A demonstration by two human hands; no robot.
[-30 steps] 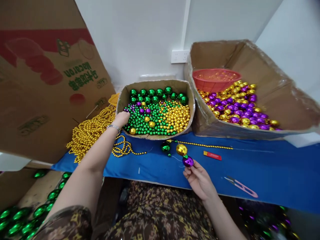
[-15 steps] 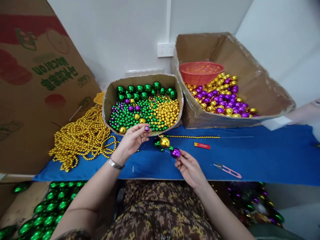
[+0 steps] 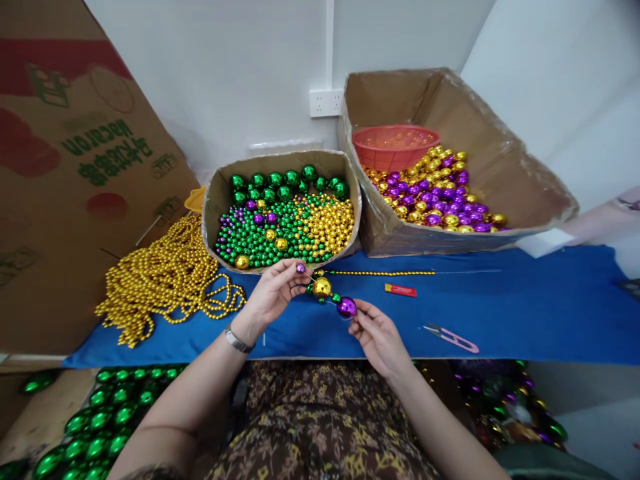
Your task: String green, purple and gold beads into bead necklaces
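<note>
White walls point(image 3: 225, 67) stand at the back, and blue cloth point(image 3: 530, 303) spreads wide in front of me. On my left is a tall brown Macaron carton point(image 3: 50, 233). On my right, a big open carton point(image 3: 500, 153) holds gold and purple balls point(image 3: 450, 200) and a red plastic basket point(image 3: 387, 160). Between them, a smaller carton point(image 3: 225, 165) holds green balls point(image 3: 291, 178) and lots of tiny beads point(image 3: 325, 223). Gold bead strands point(image 3: 160, 280) lie in a heap beside it.

My left hand point(image 3: 270, 290) and right hand point(image 3: 377, 337) are near each other, in front of the smaller carton. Pink thread snips point(image 3: 455, 339) lie off to the right, not in use. My right hand pinches the big purple ball point(image 3: 347, 307). Next to it come a big gold ball point(image 3: 322, 287) and, between the two, a small green bead point(image 3: 336, 298); these look threaded already. A row of gold beads point(image 3: 385, 273) lies behind, ending in bare thread point(image 3: 470, 272), so I think there is space left to fill. My left finger and thumb pinch a little purple bead point(image 3: 301, 268). It seems not yet in its place, but I can't tell if thread goes through it
</note>
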